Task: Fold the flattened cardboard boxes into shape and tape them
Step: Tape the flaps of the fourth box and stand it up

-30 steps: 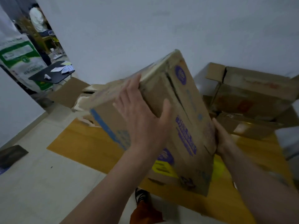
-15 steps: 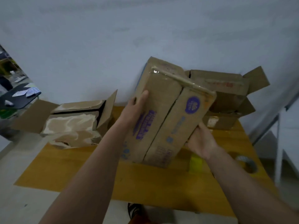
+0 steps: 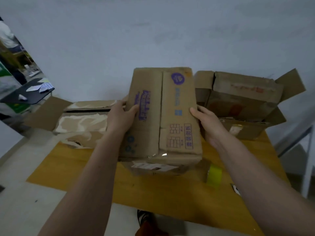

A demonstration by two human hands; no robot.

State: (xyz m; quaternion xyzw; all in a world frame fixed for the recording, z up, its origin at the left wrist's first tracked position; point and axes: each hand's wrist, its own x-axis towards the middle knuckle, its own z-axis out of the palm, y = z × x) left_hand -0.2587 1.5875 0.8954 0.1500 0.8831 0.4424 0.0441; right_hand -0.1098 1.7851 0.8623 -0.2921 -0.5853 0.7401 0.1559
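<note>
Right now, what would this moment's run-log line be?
left hand: holds box left side | right hand: holds right side | box: folded, flaps closed | tape roll: on table

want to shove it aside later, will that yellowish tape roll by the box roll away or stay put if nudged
The tape roll seems to stand on its edge on the wooden table, so a nudge would probably set it rolling. It looks small and hollow, likely light. The printed box beside it might stop it on that side.
</note>
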